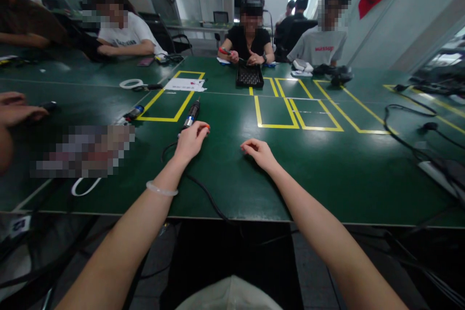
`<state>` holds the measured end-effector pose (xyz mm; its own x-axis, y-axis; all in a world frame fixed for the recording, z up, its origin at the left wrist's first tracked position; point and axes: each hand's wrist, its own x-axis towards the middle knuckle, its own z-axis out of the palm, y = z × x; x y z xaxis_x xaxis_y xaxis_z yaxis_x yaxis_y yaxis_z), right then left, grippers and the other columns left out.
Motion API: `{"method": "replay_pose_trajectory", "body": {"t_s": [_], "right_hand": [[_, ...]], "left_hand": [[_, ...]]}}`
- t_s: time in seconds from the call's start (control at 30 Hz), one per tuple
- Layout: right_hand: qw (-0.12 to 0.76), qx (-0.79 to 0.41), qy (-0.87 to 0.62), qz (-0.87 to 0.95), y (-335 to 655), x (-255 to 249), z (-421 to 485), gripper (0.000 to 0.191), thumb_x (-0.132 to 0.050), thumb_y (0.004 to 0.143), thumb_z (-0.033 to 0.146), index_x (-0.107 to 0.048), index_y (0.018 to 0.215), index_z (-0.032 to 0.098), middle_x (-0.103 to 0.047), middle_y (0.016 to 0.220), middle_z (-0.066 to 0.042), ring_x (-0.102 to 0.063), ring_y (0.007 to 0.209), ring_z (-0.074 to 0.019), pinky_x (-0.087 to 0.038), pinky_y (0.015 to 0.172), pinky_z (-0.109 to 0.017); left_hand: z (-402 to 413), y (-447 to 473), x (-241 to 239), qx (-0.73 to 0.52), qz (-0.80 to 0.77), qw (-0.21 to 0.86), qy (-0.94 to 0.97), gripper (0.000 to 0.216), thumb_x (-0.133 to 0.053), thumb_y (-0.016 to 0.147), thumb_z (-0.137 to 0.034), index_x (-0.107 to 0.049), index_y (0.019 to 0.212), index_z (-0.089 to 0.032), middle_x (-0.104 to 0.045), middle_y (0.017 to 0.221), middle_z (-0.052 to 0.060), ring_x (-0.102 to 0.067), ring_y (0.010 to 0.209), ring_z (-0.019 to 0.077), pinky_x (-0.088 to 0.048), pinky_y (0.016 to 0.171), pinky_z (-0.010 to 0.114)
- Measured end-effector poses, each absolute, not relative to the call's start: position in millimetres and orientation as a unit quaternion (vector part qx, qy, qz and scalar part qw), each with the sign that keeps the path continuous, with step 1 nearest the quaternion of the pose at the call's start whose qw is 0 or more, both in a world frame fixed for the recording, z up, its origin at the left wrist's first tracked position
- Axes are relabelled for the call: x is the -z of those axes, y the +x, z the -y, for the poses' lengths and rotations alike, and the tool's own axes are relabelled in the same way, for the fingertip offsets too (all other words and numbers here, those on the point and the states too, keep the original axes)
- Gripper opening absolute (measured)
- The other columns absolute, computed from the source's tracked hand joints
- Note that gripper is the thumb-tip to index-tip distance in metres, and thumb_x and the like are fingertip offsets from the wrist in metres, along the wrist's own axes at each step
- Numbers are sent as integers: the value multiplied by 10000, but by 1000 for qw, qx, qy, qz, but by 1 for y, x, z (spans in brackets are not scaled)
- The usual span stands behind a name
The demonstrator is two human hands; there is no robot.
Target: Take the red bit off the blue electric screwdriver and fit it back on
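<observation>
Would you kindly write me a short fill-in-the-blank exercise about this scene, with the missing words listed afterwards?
1. The pen-shaped tool lies nearest the camera wearer's ____ hand.
2. The camera wearer's right hand is at a table coloured ____.
3. The tape outlines on the table are ____.
4. The tray in front of the co-worker directly opposite is ____.

Missing words: left; green; yellow; black.

The left hand (pixel 189 144) hides the near end of the screwdriver (pixel 191 115).
</observation>
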<state>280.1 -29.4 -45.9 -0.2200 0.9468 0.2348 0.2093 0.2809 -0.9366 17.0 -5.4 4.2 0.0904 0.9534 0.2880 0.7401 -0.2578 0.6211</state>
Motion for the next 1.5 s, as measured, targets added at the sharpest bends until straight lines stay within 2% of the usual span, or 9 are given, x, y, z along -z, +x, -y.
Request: {"method": "replay_pose_trajectory", "body": {"t_s": [0.1, 0.2, 0.37, 0.57, 0.8, 0.9, 1.13, 1.27, 1.5], "right_hand": [[447, -480, -413, 632, 277, 43, 32, 271, -637, 844, 430, -665, 968, 191, -703, 774, -26, -637, 666, -150, -489, 590, -268], [431, -534, -381, 619, 274, 37, 37, 351, -656, 837, 502, -626, 1005, 195, -698, 766, -18, -640, 631, -140, -494, 558, -260], [426, -573, -350, 607, 274, 31, 43, 357, -727, 791, 487, -587, 950, 200, -688, 795, -9, -648, 647, -129, -505, 562, -247], [454, -564, -340, 600, 273, 34, 41, 332, -746, 779, 428, -576, 961, 210, -655, 822, 1, -640, 673, -126, -509, 575, -246], [464, -515, -348, 631, 272, 42, 36, 349, -771, 742, 435, -597, 947, 212, -642, 875, -2, -567, 647, -111, -503, 559, -248], [450, -481, -370, 655, 274, 44, 35, 287, -731, 769, 396, -606, 944, 204, -628, 811, 10, -538, 615, -105, -472, 569, -250], [457, -432, -402, 666, 280, 43, 33, 258, -687, 776, 324, -622, 983, 183, -645, 802, -4, -533, 642, -112, -466, 637, -263], [456, -414, -413, 671, 281, 43, 33, 273, -670, 778, 292, -644, 1020, 170, -675, 866, -32, -572, 713, -131, -483, 691, -279], [443, -405, -423, 678, 281, 43, 32, 230, -676, 792, 292, -670, 982, 164, -704, 910, -50, -608, 754, -147, -488, 723, -291]], "left_hand": [[12, 44, 0, -341, -471, 357, 730, 436, -458, 943, -471, -639, 1181, -153, -689, 988, 72, -650, 847, 174, -528, 810, 326], [23, 67, 1, -326, -409, 432, 735, 481, -513, 924, -474, -591, 1274, -154, -663, 924, 38, -617, 770, 143, -521, 767, 308], [31, 79, 4, -335, -385, 464, 724, 470, -594, 886, -467, -554, 1241, -160, -603, 784, -18, -601, 730, 136, -499, 738, 297], [29, 76, 10, -366, -395, 481, 692, 357, -720, 783, -438, -580, 953, -157, -643, 868, 15, -632, 772, 136, -493, 736, 282], [31, 78, 18, -359, -378, 462, 717, 287, -693, 796, -396, -581, 937, -172, -659, 883, 20, -651, 810, 148, -504, 765, 290], [30, 75, 14, -336, -393, 396, 759, 251, -624, 850, -398, -592, 974, -182, -679, 934, 36, -664, 863, 172, -520, 811, 322], [5, 10, -10, -296, -660, -51, 688, 446, -560, 903, -417, -563, 1292, -200, -573, 1367, 133, -515, 1289, 316, -407, 1093, 468], [-10, -28, -6, -172, -736, -9, 654, 762, -642, 821, -530, -427, 1453, -163, -417, 1536, 188, -464, 1351, 381, -435, 1076, 501], [-15, -33, 1, -90, -729, 37, 678, 634, -645, 793, -457, -530, 1361, -199, -522, 1411, 164, -608, 1179, 337, -523, 965, 457]]}}
